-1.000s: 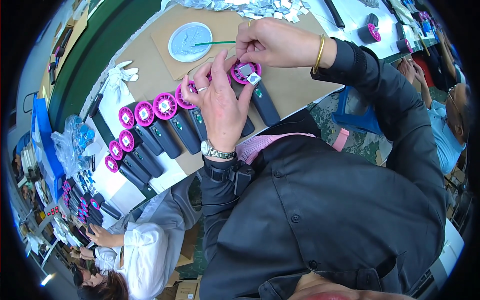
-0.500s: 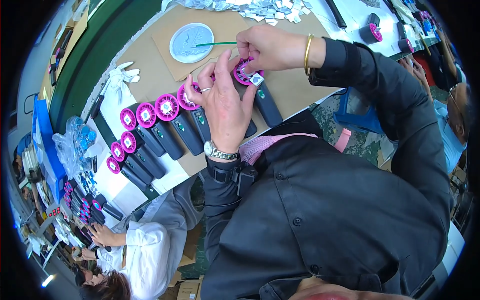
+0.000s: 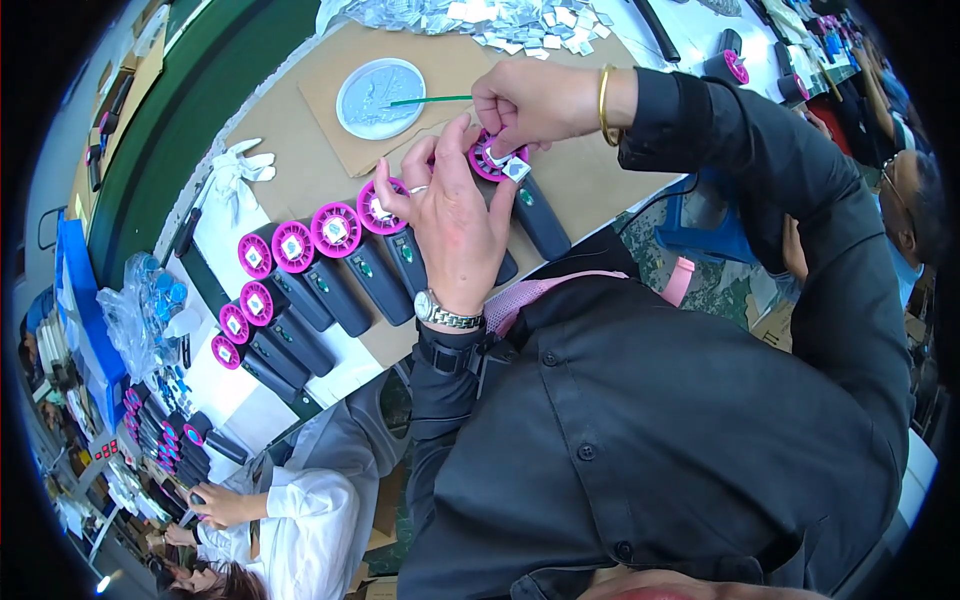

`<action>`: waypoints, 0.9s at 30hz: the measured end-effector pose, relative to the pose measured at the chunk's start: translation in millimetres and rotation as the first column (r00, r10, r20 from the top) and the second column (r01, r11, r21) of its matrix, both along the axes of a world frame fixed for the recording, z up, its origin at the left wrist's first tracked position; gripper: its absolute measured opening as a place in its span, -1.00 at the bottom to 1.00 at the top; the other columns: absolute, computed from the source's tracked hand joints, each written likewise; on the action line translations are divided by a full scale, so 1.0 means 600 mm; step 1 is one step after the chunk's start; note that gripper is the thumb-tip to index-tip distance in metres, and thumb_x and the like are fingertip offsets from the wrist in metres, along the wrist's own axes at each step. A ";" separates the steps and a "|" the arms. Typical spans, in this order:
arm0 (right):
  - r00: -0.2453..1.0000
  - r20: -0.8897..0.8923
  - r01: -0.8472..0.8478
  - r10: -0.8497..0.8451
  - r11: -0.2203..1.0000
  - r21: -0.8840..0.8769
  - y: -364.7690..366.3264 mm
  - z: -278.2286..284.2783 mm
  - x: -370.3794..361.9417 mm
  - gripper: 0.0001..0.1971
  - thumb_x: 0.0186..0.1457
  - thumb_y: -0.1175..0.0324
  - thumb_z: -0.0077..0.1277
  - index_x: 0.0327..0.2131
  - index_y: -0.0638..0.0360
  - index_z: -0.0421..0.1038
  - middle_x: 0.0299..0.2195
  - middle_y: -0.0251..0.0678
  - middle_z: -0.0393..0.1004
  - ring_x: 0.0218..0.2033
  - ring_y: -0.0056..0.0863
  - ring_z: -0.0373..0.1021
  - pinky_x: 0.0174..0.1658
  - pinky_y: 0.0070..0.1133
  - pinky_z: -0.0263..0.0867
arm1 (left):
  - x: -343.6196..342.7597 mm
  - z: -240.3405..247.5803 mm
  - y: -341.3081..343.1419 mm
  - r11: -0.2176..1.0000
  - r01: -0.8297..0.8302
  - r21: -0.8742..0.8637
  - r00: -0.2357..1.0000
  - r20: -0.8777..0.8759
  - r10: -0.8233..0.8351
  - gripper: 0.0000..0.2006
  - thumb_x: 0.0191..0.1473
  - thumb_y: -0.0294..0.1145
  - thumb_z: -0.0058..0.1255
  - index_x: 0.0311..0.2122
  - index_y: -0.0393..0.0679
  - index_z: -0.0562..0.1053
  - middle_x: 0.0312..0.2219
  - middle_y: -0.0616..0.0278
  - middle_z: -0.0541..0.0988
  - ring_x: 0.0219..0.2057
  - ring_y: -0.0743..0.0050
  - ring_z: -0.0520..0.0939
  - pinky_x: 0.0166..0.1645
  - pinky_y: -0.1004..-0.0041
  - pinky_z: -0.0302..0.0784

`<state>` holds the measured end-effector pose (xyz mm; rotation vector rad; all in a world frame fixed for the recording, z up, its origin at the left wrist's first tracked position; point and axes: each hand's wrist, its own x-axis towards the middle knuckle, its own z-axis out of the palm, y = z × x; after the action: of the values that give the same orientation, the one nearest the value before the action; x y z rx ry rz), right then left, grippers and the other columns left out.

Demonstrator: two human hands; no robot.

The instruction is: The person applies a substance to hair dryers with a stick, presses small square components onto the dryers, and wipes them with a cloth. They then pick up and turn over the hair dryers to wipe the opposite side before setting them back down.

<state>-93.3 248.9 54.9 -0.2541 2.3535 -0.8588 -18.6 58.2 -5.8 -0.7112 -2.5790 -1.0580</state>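
My right hand (image 3: 535,100) is closed around a thin green stick (image 3: 430,100), whose far end lies over a round white dish (image 3: 345,105) of grey paste. The same hand's fingertips reach into the pink spoked head of a dark-handled device (image 3: 541,222). At the lower edge of that head sits a small white square piece (image 3: 516,169). My left hand (image 3: 455,215) has its fingers spread, index fingertip beside the pink head and thumb close to the white piece. It partly hides neighbouring devices. Several similar devices (image 3: 335,230) lie to the left, with white squares in their pink heads.
A cardboard sheet (image 3: 325,105) lies under the dish. Loose small silvery-white squares (image 3: 545,30) are heaped at the far edge. A white glove (image 3: 235,175) lies at the left. Another person in a white sleeve (image 3: 310,515) works at lower left.
The view has shifted slightly. My right hand stays at the pink head with the green stick, its fingertips a little lower in it. My left hand keeps nearly the same pose.
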 end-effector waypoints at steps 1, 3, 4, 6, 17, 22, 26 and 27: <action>1.000 0.031 -0.002 0.002 1.000 0.010 -0.003 0.000 -0.007 -0.72 0.09 0.41 0.40 -0.42 0.24 0.42 -0.49 -0.24 0.57 -0.50 -0.47 0.60 -0.48 -0.54 0.45 | -0.001 0.001 -0.001 1.000 0.000 0.002 1.000 0.005 0.000 -0.16 -0.08 -0.40 0.47 0.33 -0.13 0.30 -0.10 0.24 0.67 0.22 0.13 0.43 0.45 -0.21 -0.24; 0.995 0.096 -0.009 0.006 1.000 0.029 -0.008 0.005 -0.019 -0.73 0.11 0.42 0.39 -0.43 0.24 0.42 -0.49 -0.24 0.58 -0.53 -0.50 0.60 -0.51 -0.55 0.45 | -0.005 0.003 -0.003 1.000 -0.002 0.006 1.000 0.016 0.002 -0.16 -0.08 -0.40 0.47 0.32 -0.13 0.30 -0.10 0.23 0.67 0.22 0.12 0.43 0.45 -0.22 -0.24; 0.995 0.100 -0.011 0.008 0.999 0.031 -0.010 0.007 -0.019 -0.73 0.11 0.42 0.39 -0.43 0.24 0.42 -0.49 -0.24 0.58 -0.53 -0.50 0.60 -0.51 -0.55 0.45 | -0.005 0.002 -0.003 1.000 -0.005 0.008 1.000 0.020 0.004 -0.16 -0.08 -0.40 0.47 0.32 -0.13 0.30 -0.10 0.23 0.67 0.22 0.12 0.43 0.45 -0.22 -0.24; 0.998 0.045 -0.052 0.048 0.996 0.079 -0.015 0.011 -0.015 -0.72 0.09 0.42 0.40 -0.44 0.24 0.42 -0.51 -0.23 0.58 -0.54 -0.47 0.60 -0.51 -0.54 0.45 | -0.005 0.000 -0.003 1.000 -0.004 -0.025 1.000 0.015 0.005 -0.13 -0.11 -0.34 0.53 0.32 -0.12 0.31 -0.02 0.20 0.63 0.21 0.11 0.43 0.45 -0.21 -0.16; 0.993 -0.068 -0.078 0.092 0.978 0.192 -0.026 -0.008 -0.017 -0.70 -0.02 0.44 0.45 -0.51 0.21 0.42 -0.51 -0.21 0.61 -0.47 -0.31 0.60 -0.47 -0.44 0.46 | -0.005 -0.004 0.002 1.000 0.005 0.008 1.000 -0.022 -0.005 -0.14 -0.11 -0.37 0.52 0.31 -0.14 0.31 -0.02 0.16 0.63 0.21 0.08 0.45 0.45 -0.19 -0.16; 0.984 -0.152 -0.072 0.097 0.984 0.166 -0.026 -0.021 -0.012 -0.69 -0.02 0.42 0.46 -0.49 0.21 0.43 -0.54 -0.22 0.58 -0.47 -0.38 0.59 -0.47 -0.46 0.45 | -0.003 -0.006 0.001 1.000 0.002 0.007 1.000 -0.027 -0.002 -0.20 -0.06 -0.38 0.46 0.29 -0.18 0.32 -0.08 0.15 0.65 0.22 0.08 0.45 0.46 -0.18 -0.20; 0.997 -0.060 -0.041 0.048 0.993 0.115 -0.024 0.002 -0.010 -0.72 0.08 0.38 0.41 -0.43 0.20 0.43 -0.54 -0.29 0.57 -0.47 -0.47 0.57 -0.44 -0.49 0.46 | 0.000 0.001 -0.002 1.000 -0.024 -0.020 0.999 -0.045 0.023 -0.18 -0.06 -0.34 0.47 0.31 -0.18 0.31 -0.05 0.13 0.64 0.22 0.07 0.45 0.46 -0.19 -0.19; 1.000 -0.016 -0.025 0.027 0.995 0.094 -0.019 0.004 -0.011 -0.74 0.13 0.37 0.39 -0.40 0.20 0.44 -0.53 -0.32 0.57 -0.47 -0.50 0.57 -0.42 -0.50 0.47 | -0.002 0.002 -0.001 0.999 -0.031 -0.032 0.999 -0.045 0.029 -0.17 -0.06 -0.33 0.47 0.32 -0.18 0.31 -0.03 0.12 0.64 0.22 0.06 0.44 0.45 -0.19 -0.19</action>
<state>-99.9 237.3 57.5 -0.2541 2.3939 -0.7347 -19.7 57.5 -4.7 -0.6934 -2.5662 -0.9825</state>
